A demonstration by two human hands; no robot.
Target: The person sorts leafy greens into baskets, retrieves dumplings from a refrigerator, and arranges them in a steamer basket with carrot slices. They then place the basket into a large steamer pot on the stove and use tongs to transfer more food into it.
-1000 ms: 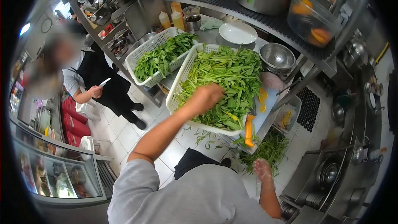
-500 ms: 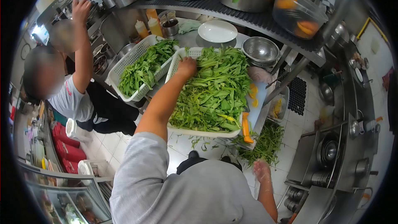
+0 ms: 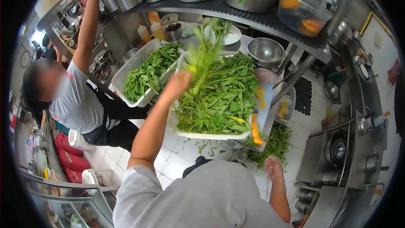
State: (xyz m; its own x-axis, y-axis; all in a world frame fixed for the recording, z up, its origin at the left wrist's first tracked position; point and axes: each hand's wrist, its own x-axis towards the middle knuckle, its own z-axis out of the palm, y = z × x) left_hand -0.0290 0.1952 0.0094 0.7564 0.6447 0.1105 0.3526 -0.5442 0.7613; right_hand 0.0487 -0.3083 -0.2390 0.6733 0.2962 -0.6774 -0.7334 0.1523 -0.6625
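Observation:
My left hand (image 3: 179,83) is closed around a bunch of leafy green stems (image 3: 202,61), lifted above the left side of a white plastic crate (image 3: 211,136). The bunch is smeared by motion, its tops reaching up in front of a white plate (image 3: 232,36). Long-stemmed leafy greens (image 3: 223,97) fill the crate. Low on the right, my right hand (image 3: 274,168) hangs with nothing visible in it, its fingers loosely apart. It seems to wear a clear glove. Below the table corner, near that hand, lies a heap of cut greens (image 3: 274,143).
A second white crate (image 3: 131,65) with greens stands to the left. An orange handle (image 3: 256,129) lies at the big crate's right corner. Overhead runs a shelf (image 3: 185,3) with steel pots. A co-worker (image 3: 82,97) stands at left, one arm raised. A colander (image 3: 265,50) sits back right.
My left hand has risen out of the crate with a bunch of greens. My right hand has shifted slightly right and up. The co-worker's arm reaches higher.

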